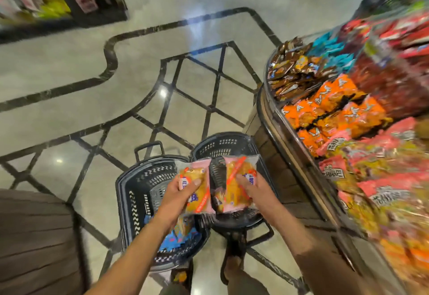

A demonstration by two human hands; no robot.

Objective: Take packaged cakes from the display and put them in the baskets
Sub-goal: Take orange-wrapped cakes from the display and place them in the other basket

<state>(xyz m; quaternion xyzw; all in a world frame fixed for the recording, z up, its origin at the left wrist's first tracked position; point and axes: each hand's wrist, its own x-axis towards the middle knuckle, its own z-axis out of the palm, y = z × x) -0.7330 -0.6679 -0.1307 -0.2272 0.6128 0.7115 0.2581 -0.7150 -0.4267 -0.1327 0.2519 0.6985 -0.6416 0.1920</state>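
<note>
two hands (177,193) (256,190) hold two cake packs (201,202) (234,176) above two baskets (123,192) (222,143).

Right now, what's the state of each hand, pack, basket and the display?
left hand, grips left cake pack
right hand, grips right cake pack
left cake pack, held over left basket
right cake pack, held over right basket
left basket, holds blue packs
right basket, contents hidden
display, stocked

We are looking through one wide-angle head camera, facing forward and steeply down at the tiled floor (69,74). We are standing close over the left basket (130,190) and right basket (222,142), with the display (348,120) curving along our right.
</note>
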